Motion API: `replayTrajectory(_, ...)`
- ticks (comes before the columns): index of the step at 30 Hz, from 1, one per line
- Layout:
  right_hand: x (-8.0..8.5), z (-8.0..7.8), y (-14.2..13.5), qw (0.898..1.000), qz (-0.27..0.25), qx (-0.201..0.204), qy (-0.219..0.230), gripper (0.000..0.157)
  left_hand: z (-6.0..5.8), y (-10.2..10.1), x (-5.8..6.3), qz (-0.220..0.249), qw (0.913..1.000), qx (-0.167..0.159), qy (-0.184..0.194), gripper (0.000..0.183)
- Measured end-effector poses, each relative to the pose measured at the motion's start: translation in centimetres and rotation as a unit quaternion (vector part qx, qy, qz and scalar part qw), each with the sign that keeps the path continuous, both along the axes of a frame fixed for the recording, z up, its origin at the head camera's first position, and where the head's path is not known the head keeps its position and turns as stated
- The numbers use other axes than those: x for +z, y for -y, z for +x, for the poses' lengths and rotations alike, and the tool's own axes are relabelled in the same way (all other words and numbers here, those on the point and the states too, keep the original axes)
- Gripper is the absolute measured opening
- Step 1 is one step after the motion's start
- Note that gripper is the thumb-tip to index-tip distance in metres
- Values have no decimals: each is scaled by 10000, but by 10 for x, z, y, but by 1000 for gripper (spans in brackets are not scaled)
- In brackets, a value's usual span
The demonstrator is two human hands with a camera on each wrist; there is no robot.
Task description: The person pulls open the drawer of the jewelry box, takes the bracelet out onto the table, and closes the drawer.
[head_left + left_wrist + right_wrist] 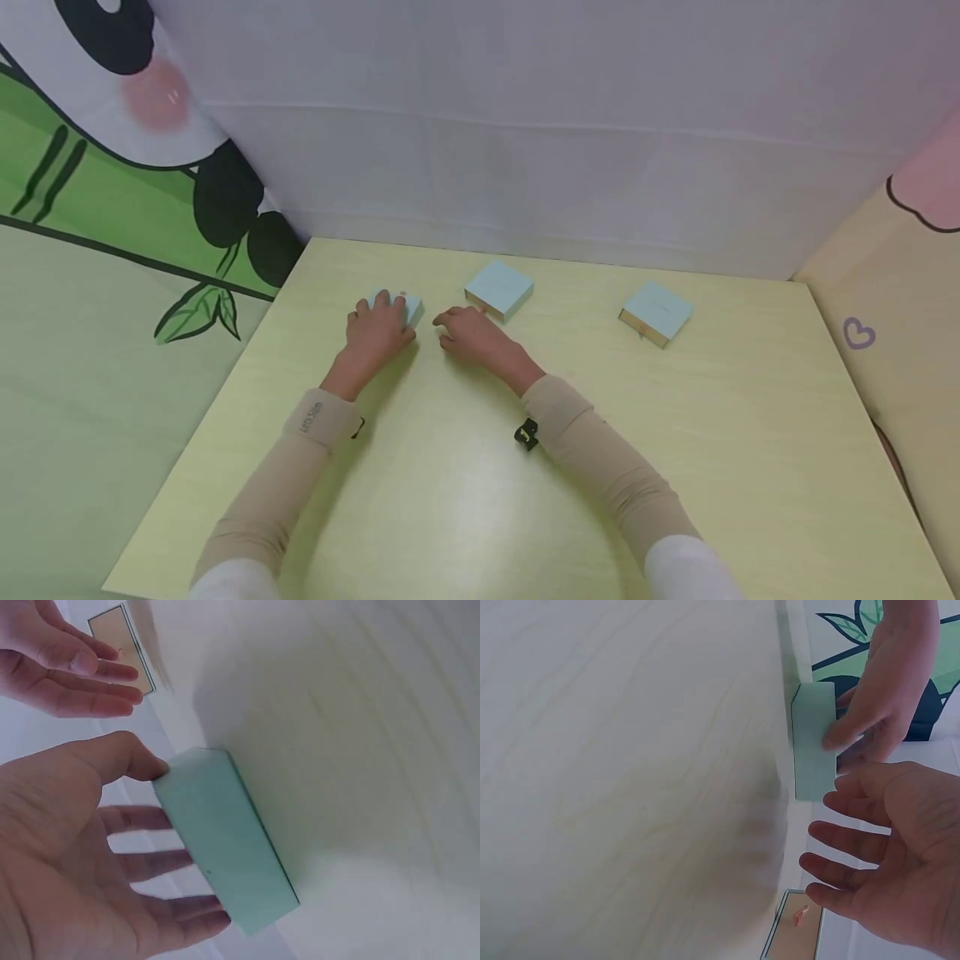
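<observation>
My left hand reaches over a small pale blue box at the back left of the table and covers much of it. In the left wrist view, the thumb lies at one end of this box while the fingers grip it from behind. My right hand hovers just to the right, holding nothing, its fingers apart and loosely bent in the right wrist view. Close behind that hand lies a second pale blue box, its tan side bearing a small reddish mark.
A third pale blue box with a tan side lies at the back right. The pale yellow table ends at a whitish cloth backdrop. Printed panels stand left and right, and a dark cable runs along the right edge.
</observation>
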State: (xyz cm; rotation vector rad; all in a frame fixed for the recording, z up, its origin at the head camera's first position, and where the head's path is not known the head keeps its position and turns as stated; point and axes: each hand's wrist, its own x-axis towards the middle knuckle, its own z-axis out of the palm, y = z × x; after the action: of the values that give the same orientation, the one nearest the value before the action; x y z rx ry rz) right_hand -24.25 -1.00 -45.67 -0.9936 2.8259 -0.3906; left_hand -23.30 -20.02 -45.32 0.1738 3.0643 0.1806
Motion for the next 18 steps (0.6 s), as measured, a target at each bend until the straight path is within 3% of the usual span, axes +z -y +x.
replayTrajectory(5,1,-1,-1,10000,-25,7,7,34,-3,19,4,131,9969,-763,136,52)
replayTrajectory(11,1,-2,0,10000,10,72,15,33,-10,48,-1,565,9823,-1756,325,49)
replayTrajectory(18,-2,-2,1,9994,-176,282,41,33,-8,59,-2,861,9723,-2161,246,47)
